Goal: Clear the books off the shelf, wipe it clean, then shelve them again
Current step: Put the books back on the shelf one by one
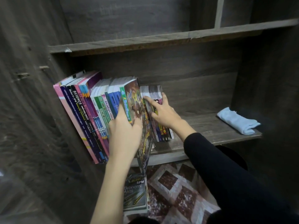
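A row of upright books (90,113) leans left on the dark wooden shelf (207,126), filling its left half. My left hand (124,135) grips a green-spined book with a colourful cover (132,101) at the row's right end. My right hand (163,112) rests with spread fingers on a small group of thinner books (153,92) just right of it. A folded light blue cloth (236,120) lies at the shelf's right end.
A stack of books topped by a grey-green "Ekonomi Asas" book (135,194) lies on the patterned floor mat (178,191) below the shelf. An upper shelf board (145,42) runs above. The cabinet's side wall (32,94) stands close on the left.
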The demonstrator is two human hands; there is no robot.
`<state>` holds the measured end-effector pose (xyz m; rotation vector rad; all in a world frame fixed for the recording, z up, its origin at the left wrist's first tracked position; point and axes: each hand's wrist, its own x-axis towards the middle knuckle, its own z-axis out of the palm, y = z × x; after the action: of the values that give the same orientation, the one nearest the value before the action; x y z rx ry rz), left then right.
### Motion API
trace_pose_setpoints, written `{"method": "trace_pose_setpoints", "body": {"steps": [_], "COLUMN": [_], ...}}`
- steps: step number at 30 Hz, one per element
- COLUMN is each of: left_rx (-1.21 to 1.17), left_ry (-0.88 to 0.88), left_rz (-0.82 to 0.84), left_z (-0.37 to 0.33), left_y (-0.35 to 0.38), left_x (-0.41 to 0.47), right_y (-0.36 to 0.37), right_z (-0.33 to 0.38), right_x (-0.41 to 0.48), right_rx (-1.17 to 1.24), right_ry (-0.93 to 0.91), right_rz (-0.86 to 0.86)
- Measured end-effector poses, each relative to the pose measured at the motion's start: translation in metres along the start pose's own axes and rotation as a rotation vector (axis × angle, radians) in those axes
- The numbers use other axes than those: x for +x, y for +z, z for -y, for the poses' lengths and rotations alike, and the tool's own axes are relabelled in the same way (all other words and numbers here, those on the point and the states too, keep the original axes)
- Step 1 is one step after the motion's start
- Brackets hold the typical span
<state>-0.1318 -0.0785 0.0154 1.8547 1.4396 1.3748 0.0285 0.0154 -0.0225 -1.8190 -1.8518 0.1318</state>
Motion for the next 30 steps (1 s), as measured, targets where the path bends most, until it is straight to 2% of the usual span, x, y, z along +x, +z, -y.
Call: {"method": "trace_pose_setpoints", "body": {"steps": [6, 12, 25, 30], "left_rx": [0.009, 0.032, 0.107, 0.163], "left_ry": [0.009, -0.010, -0.012, 0.052], "left_rz": [0.002, -0.017, 0.011, 0.010], "left_z": [-0.001, -0.001, -0.014, -0.016], "left_y": [0.007, 0.014, 0.027, 0.039], "left_x": [0.004, 0.005, 0.008, 0.022], "right_y": [-0.003, -0.007, -0.006, -0.009], "right_z": [-0.011, -0.005, -0.027, -0.029], "right_x": [0.000, 0.004, 0.004, 0.000], "right_rx": [0.003, -0.084, 0.042, 0.038], "right_ry": [-0.012, -0.041, -0.031, -0.018], "right_rz": [-0.035, -0.001, -0.115, -0.121]}}
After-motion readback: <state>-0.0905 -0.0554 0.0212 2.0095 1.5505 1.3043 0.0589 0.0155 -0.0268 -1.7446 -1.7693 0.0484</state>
